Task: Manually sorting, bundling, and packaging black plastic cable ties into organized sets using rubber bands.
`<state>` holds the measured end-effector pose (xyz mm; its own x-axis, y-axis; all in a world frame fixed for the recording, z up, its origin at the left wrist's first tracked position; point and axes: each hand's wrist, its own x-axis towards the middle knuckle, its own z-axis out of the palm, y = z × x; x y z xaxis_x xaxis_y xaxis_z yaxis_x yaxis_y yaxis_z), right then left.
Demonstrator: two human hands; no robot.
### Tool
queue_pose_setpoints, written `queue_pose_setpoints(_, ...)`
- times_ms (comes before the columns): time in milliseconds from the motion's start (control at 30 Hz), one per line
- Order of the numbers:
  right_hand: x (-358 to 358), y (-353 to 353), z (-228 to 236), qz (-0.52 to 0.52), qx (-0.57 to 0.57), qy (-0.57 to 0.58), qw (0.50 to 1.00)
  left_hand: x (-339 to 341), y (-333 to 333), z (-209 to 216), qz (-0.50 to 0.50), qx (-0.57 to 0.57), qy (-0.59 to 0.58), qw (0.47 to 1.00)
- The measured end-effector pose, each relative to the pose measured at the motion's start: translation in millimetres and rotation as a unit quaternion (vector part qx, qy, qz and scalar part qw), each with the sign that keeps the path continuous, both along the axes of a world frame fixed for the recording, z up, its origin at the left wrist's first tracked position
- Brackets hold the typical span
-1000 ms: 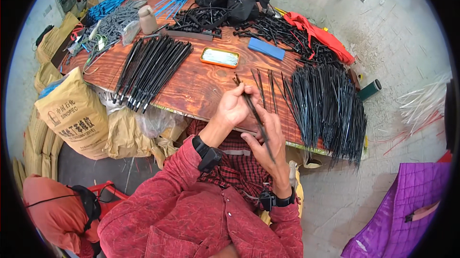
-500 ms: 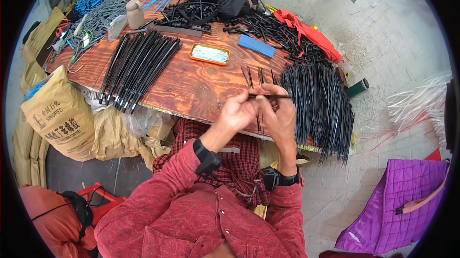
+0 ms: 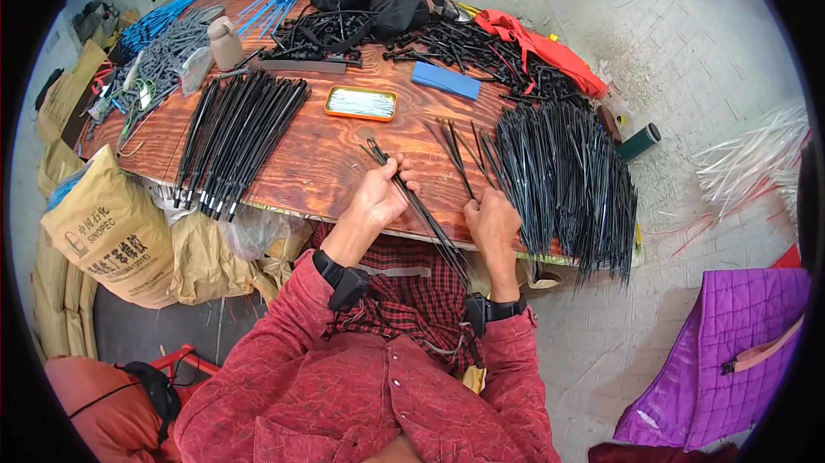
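Black strips (image 3: 426,215), a slim bundle, are gripped between the thumb and fingers of the left hand (image 3: 379,194); they slant from above the wooden table (image 3: 301,166) down past its near edge, over the plaid cloth (image 3: 411,295) on the lap. The right hand (image 3: 494,222) is closed, its thumb and forefinger pinching the near end of a few loose strips (image 3: 455,160) at the table, just left of a broad dark pile (image 3: 563,183).

Most of the readable print is on the tan sack (image 3: 120,235) left of the table: a reddish-brown emblem, a row of characters above Latin capitals in the same colour, then heavier dark characters with a smaller line beneath. Farther up the table lie an orange-rimmed tin (image 3: 361,118) holding thin white pieces and a blue block (image 3: 445,81). Black rods (image 3: 241,145) with some pale tips fan out at the left.
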<state>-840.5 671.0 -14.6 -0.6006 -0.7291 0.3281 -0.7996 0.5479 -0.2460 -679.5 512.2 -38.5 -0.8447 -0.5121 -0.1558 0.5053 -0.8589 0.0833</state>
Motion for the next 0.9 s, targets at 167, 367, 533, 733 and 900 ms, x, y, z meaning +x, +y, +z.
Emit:
queue_pose_setpoints(167,-29,15,-9,0.012,-0.156,-0.213,0.965,-25,9,15,0.045,0.034,-0.149,0.987)
queue_pose_setpoints(367,-16,17,-15,0.085,-0.206,-0.323,0.920,-58,4,-12,0.087,-0.020,-0.177,0.980)
queue_pose_setpoints(533,6,21,-2,0.104,-0.169,-0.246,0.949,-58,3,-23,0.085,-0.045,-0.144,0.985)
queue_pose_setpoints(733,23,25,17,0.136,-0.097,-0.272,0.948,-44,14,17,0.083,-0.059,-0.104,0.989)
queue_pose_setpoints(900,19,33,18,0.169,-0.102,-0.439,0.876,-36,7,11,0.033,-0.043,0.039,0.998)
